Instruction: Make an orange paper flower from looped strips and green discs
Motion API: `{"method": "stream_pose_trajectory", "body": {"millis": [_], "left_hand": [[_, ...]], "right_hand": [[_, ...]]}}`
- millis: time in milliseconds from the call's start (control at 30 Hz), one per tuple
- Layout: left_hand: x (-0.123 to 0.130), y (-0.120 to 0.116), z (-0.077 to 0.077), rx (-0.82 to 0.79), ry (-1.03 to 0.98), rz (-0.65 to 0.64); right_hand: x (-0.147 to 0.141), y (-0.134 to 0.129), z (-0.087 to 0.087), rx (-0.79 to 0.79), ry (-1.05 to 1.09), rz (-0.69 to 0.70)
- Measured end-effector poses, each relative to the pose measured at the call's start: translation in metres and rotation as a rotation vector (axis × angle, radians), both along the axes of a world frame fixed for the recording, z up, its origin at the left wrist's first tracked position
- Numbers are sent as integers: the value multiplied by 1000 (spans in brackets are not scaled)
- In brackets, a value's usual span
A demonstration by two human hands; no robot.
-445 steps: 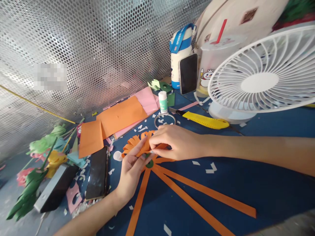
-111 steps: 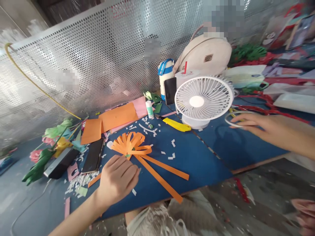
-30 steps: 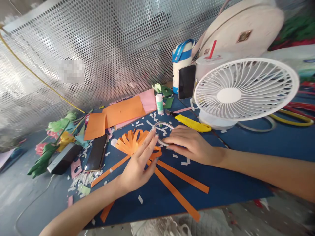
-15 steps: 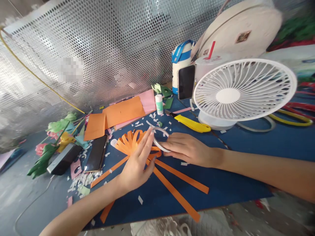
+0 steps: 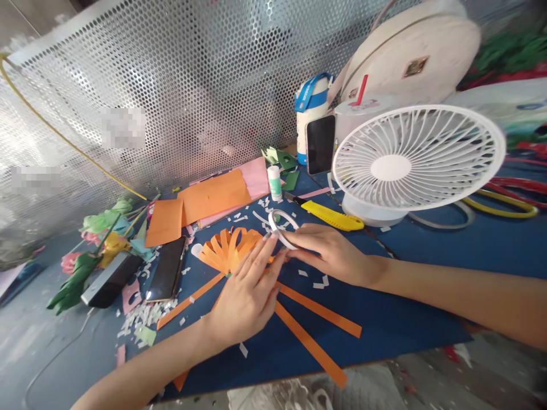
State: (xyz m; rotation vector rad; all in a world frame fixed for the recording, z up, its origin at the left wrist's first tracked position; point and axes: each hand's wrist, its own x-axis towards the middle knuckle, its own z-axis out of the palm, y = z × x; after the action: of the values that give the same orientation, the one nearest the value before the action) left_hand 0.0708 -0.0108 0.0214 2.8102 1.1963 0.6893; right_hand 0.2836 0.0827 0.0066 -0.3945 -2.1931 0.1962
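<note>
My right hand (image 5: 333, 250) pinches a thin white ring, which looks like a nearly used-up roll of double-sided tape (image 5: 278, 221), tilted up above the table. Over the looped orange paper strips (image 5: 228, 250) my left hand (image 5: 250, 296) lies with its fingers stretched out, the fingertips touching or close by the ring. Beneath it the middle of the strips is hidden. Several long straight orange strips (image 5: 310, 344) fan out towards the table's front edge. White paper scraps (image 5: 318, 285) are scattered around both hands.
Beyond the hands lie a yellow utility knife (image 5: 331, 215), a glue stick (image 5: 274, 183) and orange paper sheets (image 5: 216, 196). A white fan (image 5: 391, 168) stands at right. To the left are a phone (image 5: 166, 269), a dark box (image 5: 111, 279) and paper flowers (image 5: 109, 245). Perforated metal backs the table.
The tape ring has tipped more upright and shifted slightly right. My left hand has moved down and right, its fingers now lower over the orange strips. More white scraps show beside my right hand.
</note>
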Motion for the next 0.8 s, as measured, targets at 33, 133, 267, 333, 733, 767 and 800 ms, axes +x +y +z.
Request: {"method": "stream_pose_trajectory", "body": {"millis": [33, 133, 267, 333, 733, 767, 800], "left_hand": [[0, 0, 0, -9, -9, 0], [0, 0, 0, -17, -38, -6], [0, 0, -1, -35, -42, -27], [1, -1, -3, -56, -41, -42], [1, -3, 6, -342, -416, -84], [0, -4, 8, -392, -502, -77], [-1, -4, 9, -439, -590, -70]], "right_hand": [[0, 0, 0, 0, 0, -8], [0, 0, -1, -9, -3, -21], [-1, 1, -2, 0, 15, -38], [-1, 3, -2, 4, 26, -50], [2, -3, 5, 152, -30, -39], [1, -5, 6, 175, -35, -33], [1, -6, 7, 197, -42, -26]]}}
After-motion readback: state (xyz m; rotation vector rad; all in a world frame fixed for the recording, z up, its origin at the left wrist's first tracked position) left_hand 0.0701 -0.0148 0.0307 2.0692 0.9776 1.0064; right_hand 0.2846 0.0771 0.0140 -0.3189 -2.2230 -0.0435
